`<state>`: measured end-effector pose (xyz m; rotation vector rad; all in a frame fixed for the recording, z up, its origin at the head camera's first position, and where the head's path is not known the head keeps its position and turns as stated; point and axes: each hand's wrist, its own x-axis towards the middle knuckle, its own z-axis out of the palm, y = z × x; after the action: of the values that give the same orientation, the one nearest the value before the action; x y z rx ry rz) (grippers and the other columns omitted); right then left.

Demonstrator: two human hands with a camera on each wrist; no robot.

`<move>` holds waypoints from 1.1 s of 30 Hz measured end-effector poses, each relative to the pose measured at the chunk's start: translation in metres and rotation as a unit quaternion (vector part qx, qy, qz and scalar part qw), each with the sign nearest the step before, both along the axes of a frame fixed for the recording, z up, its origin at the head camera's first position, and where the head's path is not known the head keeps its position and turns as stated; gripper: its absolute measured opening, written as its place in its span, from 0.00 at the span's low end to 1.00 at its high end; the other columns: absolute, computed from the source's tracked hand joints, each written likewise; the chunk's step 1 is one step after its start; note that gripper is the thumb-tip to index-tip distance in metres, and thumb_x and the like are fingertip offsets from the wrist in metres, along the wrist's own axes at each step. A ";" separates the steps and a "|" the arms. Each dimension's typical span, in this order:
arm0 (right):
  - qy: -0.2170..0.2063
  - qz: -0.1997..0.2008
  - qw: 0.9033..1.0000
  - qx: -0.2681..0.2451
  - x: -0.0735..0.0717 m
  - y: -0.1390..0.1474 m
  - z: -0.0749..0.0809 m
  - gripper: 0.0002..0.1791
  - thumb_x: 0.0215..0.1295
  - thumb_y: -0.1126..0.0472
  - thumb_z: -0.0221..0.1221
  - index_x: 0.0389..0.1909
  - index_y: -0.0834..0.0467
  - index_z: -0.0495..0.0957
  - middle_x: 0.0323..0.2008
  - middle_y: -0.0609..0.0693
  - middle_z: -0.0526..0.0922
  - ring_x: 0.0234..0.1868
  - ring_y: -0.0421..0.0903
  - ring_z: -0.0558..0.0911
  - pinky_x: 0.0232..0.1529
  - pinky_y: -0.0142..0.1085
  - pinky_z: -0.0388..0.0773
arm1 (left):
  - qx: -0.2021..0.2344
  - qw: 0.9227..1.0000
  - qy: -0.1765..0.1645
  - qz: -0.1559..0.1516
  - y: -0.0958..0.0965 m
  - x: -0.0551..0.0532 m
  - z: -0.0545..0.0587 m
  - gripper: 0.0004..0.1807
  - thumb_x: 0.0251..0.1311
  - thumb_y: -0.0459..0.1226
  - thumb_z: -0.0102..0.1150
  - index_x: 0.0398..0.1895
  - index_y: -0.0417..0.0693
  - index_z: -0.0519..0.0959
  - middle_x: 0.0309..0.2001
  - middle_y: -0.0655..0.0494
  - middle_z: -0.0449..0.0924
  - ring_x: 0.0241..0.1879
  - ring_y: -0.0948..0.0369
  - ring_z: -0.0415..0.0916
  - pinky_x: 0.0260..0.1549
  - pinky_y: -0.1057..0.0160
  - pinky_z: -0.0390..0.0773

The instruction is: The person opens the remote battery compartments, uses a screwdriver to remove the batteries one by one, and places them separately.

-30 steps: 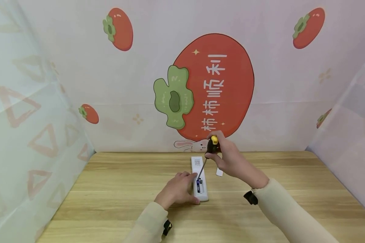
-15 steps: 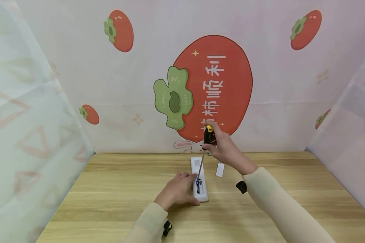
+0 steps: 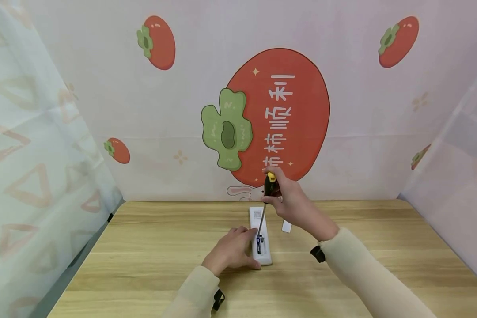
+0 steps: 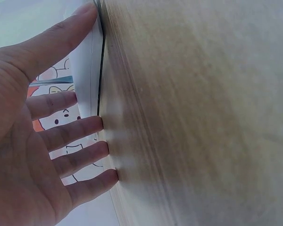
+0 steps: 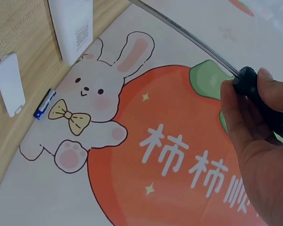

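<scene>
A white remote control (image 3: pixel 265 221) lies face down on the table with its battery compartment open. One dark blue battery (image 3: pixel 259 246) sits in the left slot. My left hand (image 3: pixel 233 248) steadies the remote, with index finger and thumb touching its left side; the left wrist view shows its fingers nearly straight. My right hand (image 3: pixel 294 203) grips the black and yellow handle of a screwdriver (image 3: pixel 262 219). The screwdriver's tip is down at the far end of the battery, too small to tell whether it touches. In the right wrist view the screwdriver's shaft (image 5: pixel 188 37) runs out past the fingers.
A white battery cover (image 3: pixel 286 226) lies on the table to the right of the remote. Another blue battery (image 5: pixel 45 103) lies near the table's back edge, hidden in the head view. A wall cloth (image 3: pixel 183 110) printed with persimmons rises behind the table.
My right hand has shifted left over the second, rising and then lowering, and the screwdriver stands steeper. My left hand and the remote stay in place.
</scene>
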<state>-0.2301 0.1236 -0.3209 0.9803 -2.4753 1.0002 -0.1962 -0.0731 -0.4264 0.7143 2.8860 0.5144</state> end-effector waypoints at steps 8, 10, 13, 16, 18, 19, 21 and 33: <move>0.096 0.027 0.995 0.001 0.021 -0.001 -0.011 0.39 0.55 0.73 0.71 0.64 0.60 0.61 0.40 0.54 0.78 0.39 0.48 0.86 0.42 0.37 0.85 | 0.001 1.000 -0.010 0.005 0.000 0.001 0.001 0.52 0.44 0.56 0.80 0.72 0.46 0.70 0.62 0.47 0.75 0.61 0.48 0.71 0.58 0.49 0.75; 0.117 0.034 0.993 -0.001 0.026 -0.001 -0.014 0.39 0.55 0.74 0.71 0.64 0.61 0.61 0.43 0.54 0.77 0.40 0.48 0.85 0.43 0.37 0.85 | 0.002 1.000 -0.014 0.007 0.000 0.001 0.001 0.52 0.44 0.56 0.80 0.73 0.46 0.70 0.62 0.48 0.75 0.61 0.49 0.71 0.58 0.49 0.75; 0.134 0.039 0.990 0.001 0.032 -0.002 -0.016 0.39 0.54 0.75 0.71 0.64 0.61 0.62 0.46 0.55 0.76 0.43 0.49 0.84 0.45 0.38 0.85 | 0.004 1.000 -0.016 0.008 0.000 0.001 0.001 0.52 0.44 0.56 0.80 0.73 0.47 0.70 0.62 0.49 0.75 0.62 0.49 0.71 0.58 0.49 0.75; 0.144 0.040 0.989 0.004 0.034 -0.003 -0.017 0.40 0.54 0.75 0.71 0.65 0.62 0.62 0.47 0.56 0.76 0.45 0.49 0.84 0.46 0.39 0.85 | 0.008 1.000 -0.017 0.010 -0.001 0.001 0.001 0.52 0.44 0.56 0.81 0.73 0.47 0.70 0.62 0.49 0.75 0.61 0.49 0.71 0.58 0.48 0.75; 0.144 0.040 0.989 0.002 0.032 -0.003 -0.017 0.39 0.55 0.74 0.71 0.66 0.62 0.62 0.46 0.56 0.76 0.44 0.48 0.83 0.46 0.38 0.85 | 0.008 1.000 -0.017 0.011 -0.001 0.001 0.000 0.52 0.44 0.56 0.80 0.73 0.47 0.70 0.63 0.49 0.75 0.61 0.49 0.71 0.58 0.48 0.76; 0.144 0.041 0.989 0.000 0.031 -0.004 -0.016 0.40 0.55 0.74 0.71 0.66 0.62 0.61 0.45 0.55 0.76 0.43 0.48 0.84 0.45 0.38 0.85 | 0.007 1.000 -0.017 0.011 -0.001 0.001 0.000 0.52 0.44 0.56 0.80 0.73 0.47 0.70 0.63 0.49 0.75 0.61 0.49 0.71 0.57 0.48 0.76; 0.143 0.041 0.989 -0.003 0.028 -0.004 -0.016 0.40 0.56 0.74 0.71 0.67 0.62 0.60 0.44 0.55 0.76 0.41 0.47 0.84 0.44 0.38 0.85 | 0.006 1.000 -0.017 0.010 -0.001 0.000 -0.001 0.53 0.44 0.56 0.80 0.73 0.47 0.69 0.63 0.48 0.75 0.61 0.49 0.71 0.57 0.48 0.76; 0.071 0.000 0.997 -0.009 0.003 -0.011 -0.008 0.48 0.59 0.71 0.70 0.75 0.55 0.54 0.44 0.58 0.80 0.41 0.51 0.87 0.45 0.44 0.85 | 0.003 1.000 -0.001 0.001 -0.001 -0.001 -0.001 0.52 0.44 0.56 0.80 0.72 0.46 0.70 0.61 0.46 0.76 0.60 0.48 0.72 0.55 0.48 0.77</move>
<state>-0.2275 0.1126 -0.3293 1.0091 -2.3465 0.9163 -0.1968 -0.0739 -0.4278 0.7121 2.8847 0.5237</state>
